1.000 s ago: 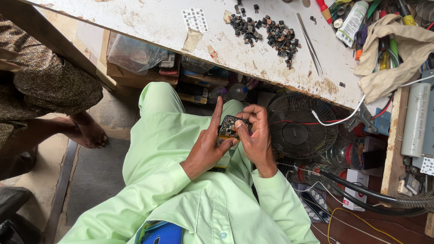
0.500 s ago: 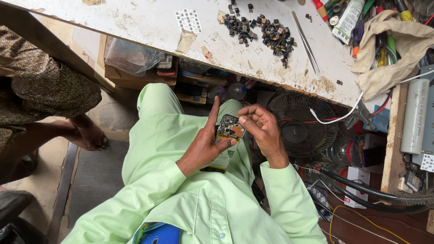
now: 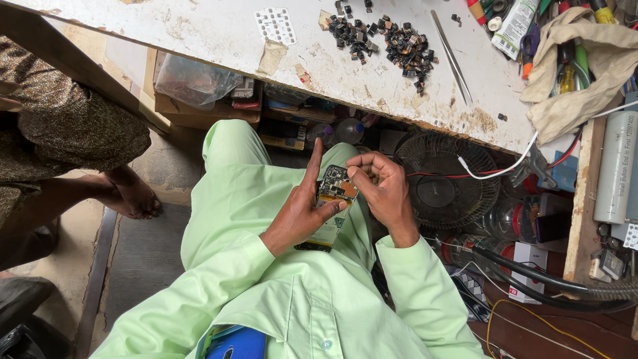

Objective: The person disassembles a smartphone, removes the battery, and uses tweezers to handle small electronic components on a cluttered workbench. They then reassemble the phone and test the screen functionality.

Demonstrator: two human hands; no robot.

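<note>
Both hands meet over our lap: our left hand [image 3: 300, 214] cradles an opened phone [image 3: 332, 207], thumb across it, forefinger raised straight; our right hand [image 3: 377, 187] curls its fingertips onto the exposed circuit board, perhaps pinching something small. Loose black parts [image 3: 389, 44] lie on the workbench [image 3: 219, 33] above.

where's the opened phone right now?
Head view, centre: the opened phone sits over the lap, below the workbench edge, held in the left hand, with the right hand at its top end.
</note>
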